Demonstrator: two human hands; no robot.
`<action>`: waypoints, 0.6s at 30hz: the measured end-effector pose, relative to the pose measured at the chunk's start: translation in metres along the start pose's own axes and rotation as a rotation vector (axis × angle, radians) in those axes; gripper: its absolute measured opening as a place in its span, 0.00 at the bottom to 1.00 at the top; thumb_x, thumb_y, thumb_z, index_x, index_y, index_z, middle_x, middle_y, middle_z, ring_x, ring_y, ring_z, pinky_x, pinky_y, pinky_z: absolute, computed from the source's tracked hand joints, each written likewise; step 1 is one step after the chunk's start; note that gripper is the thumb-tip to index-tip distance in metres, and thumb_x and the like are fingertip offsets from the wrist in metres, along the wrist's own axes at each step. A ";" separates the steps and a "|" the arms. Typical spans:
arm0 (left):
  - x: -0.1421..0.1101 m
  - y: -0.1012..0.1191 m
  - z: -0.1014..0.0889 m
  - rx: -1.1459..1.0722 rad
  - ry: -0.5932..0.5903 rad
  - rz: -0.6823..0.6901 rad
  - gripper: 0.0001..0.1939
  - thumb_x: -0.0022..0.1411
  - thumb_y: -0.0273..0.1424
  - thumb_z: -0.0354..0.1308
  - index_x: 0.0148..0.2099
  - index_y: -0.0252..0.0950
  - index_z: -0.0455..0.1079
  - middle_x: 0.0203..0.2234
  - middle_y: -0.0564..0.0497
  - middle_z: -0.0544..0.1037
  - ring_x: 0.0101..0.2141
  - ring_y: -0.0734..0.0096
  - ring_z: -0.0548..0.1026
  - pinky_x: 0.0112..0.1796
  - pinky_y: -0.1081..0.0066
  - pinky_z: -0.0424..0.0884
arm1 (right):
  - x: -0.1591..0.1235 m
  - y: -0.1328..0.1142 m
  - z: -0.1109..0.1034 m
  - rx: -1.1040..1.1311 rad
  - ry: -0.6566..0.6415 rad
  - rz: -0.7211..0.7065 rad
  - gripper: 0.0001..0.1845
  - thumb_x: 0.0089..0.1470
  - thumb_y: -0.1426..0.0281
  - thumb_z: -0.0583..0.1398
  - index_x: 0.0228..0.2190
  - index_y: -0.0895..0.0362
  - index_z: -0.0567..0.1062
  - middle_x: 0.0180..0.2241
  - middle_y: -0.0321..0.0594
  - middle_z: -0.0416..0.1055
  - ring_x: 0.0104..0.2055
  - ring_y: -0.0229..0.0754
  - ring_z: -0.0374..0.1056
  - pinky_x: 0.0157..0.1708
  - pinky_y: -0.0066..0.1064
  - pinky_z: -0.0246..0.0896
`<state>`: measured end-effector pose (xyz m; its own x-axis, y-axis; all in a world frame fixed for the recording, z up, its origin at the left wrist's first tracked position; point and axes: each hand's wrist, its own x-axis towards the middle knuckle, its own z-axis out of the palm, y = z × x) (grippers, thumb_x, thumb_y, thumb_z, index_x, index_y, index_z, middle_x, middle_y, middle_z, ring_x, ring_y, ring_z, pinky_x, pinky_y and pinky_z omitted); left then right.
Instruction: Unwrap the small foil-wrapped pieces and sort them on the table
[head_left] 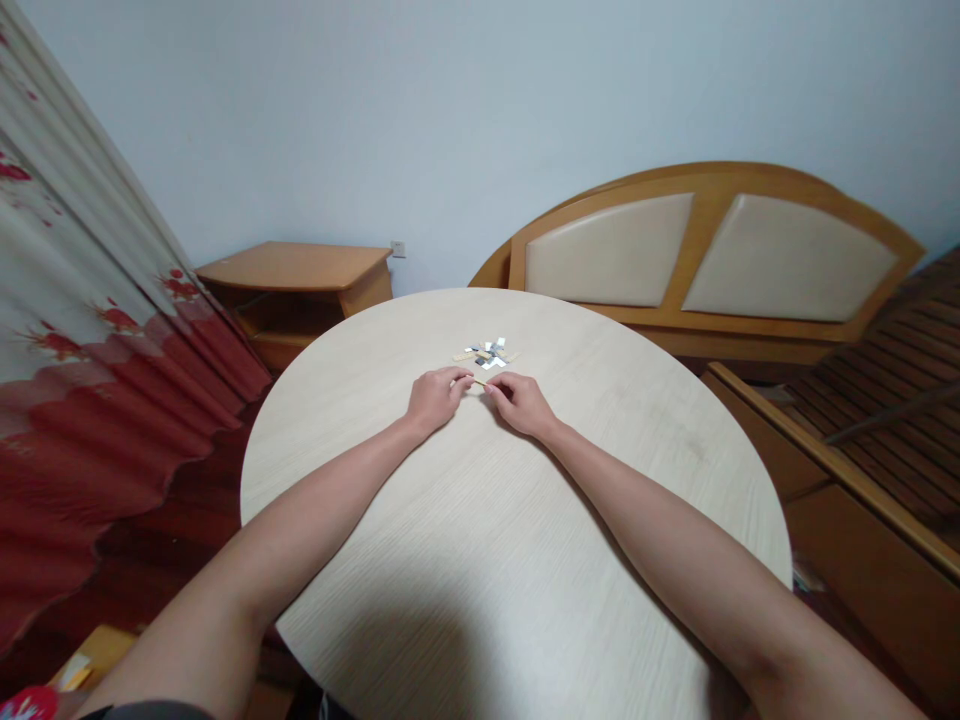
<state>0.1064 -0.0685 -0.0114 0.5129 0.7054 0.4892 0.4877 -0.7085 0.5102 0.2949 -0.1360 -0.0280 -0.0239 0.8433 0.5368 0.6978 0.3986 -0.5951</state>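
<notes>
Your forearms [322, 505] are crossing the table [480, 510], its rim [777, 500] curving well outside your fingers [457, 374]. Your left hand [435, 397] and right hand [527, 405] are pinching a thin strip [478, 381], small pieces [491, 352] lying just beyond.

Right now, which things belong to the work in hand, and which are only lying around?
In the work:
thin yellowish strip, pinched by left hand and right hand
small flat silvery and tan pieces
round pale wooden table

Only around:
open brown wooden cabinet
red-and-white floral curtain
arched wooden headboard with cream panels
</notes>
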 end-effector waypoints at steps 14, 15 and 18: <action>0.000 0.001 0.001 -0.049 0.030 0.013 0.13 0.71 0.31 0.55 0.51 0.38 0.79 0.46 0.47 0.84 0.41 0.65 0.81 0.47 0.69 0.74 | 0.001 0.001 0.001 -0.025 0.049 0.003 0.11 0.62 0.68 0.57 0.34 0.57 0.79 0.33 0.42 0.78 0.34 0.42 0.70 0.36 0.32 0.63; 0.000 0.001 0.001 -0.049 0.031 0.019 0.12 0.71 0.31 0.56 0.51 0.38 0.79 0.47 0.47 0.83 0.41 0.65 0.81 0.47 0.69 0.74 | 0.001 0.001 0.001 -0.030 0.059 0.006 0.11 0.62 0.68 0.57 0.34 0.57 0.79 0.33 0.42 0.78 0.34 0.42 0.71 0.37 0.32 0.63; 0.000 0.002 0.000 -0.042 0.021 0.016 0.12 0.70 0.32 0.56 0.51 0.39 0.79 0.48 0.47 0.83 0.41 0.65 0.81 0.47 0.68 0.74 | 0.001 0.001 0.000 -0.040 0.076 0.030 0.10 0.62 0.67 0.57 0.34 0.57 0.79 0.34 0.42 0.78 0.35 0.43 0.71 0.37 0.33 0.64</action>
<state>0.1077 -0.0703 -0.0105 0.5054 0.6943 0.5124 0.4489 -0.7187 0.5310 0.2954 -0.1348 -0.0286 0.0507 0.8240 0.5643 0.7253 0.3581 -0.5881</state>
